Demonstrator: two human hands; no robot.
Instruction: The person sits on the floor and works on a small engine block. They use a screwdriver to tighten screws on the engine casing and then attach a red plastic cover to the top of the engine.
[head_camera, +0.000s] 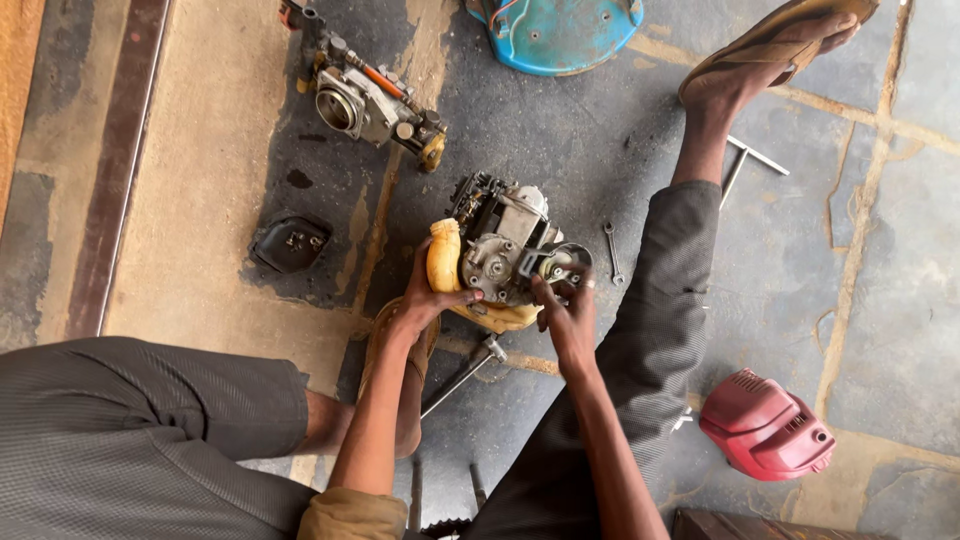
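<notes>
A small grey engine (505, 240) with a yellowish plastic tank (446, 262) under it rests on the stone floor between my legs. My left hand (428, 298) grips the tank and the engine's left side. At the engine's right, the fingers of my right hand (565, 310) close on a small metal fitting (562, 264). Whether a tool is in that hand I cannot tell.
A second engine part (365, 100) lies at the upper left, a black cover (290, 243) left of it, a blue housing (556, 35) at the top. A red cover (765, 425) sits lower right. A spanner (612, 252) and T-wrench (745, 160) lie by my right leg.
</notes>
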